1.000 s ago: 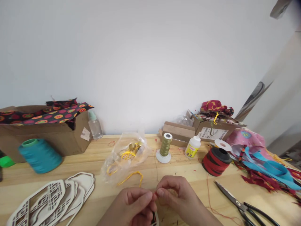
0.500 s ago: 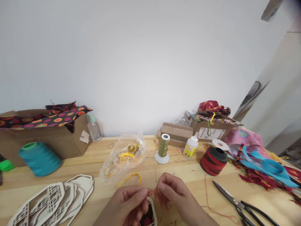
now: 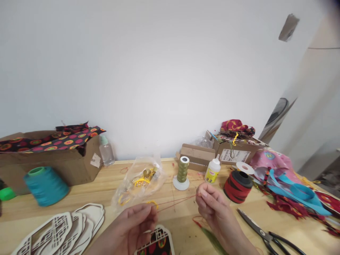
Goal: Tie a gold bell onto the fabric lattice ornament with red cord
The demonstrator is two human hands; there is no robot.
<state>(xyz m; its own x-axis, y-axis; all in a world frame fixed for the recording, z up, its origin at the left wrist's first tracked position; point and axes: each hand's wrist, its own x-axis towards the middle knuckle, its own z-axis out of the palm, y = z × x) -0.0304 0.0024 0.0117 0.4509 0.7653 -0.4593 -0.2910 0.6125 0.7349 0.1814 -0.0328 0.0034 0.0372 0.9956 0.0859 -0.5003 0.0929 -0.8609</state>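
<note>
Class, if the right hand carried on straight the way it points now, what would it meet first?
Probably the olive-green thread spool, since the right hand points forward and leftward toward it; with depth unclear, it might pass above.

1. Two hands: left hand (image 3: 134, 224), right hand (image 3: 214, 206).
2. Two red strands (image 3: 183, 199) between the hands.
3. Three thread spools beyond the hands: teal spool (image 3: 47, 188), olive spool (image 3: 182, 170), red-black spool (image 3: 237, 188).
4. Two bottles beyond: clear bottle (image 3: 107, 154), white bottle (image 3: 212, 171).
5. One pair of scissors (image 3: 262, 233) right of the right hand.
</note>
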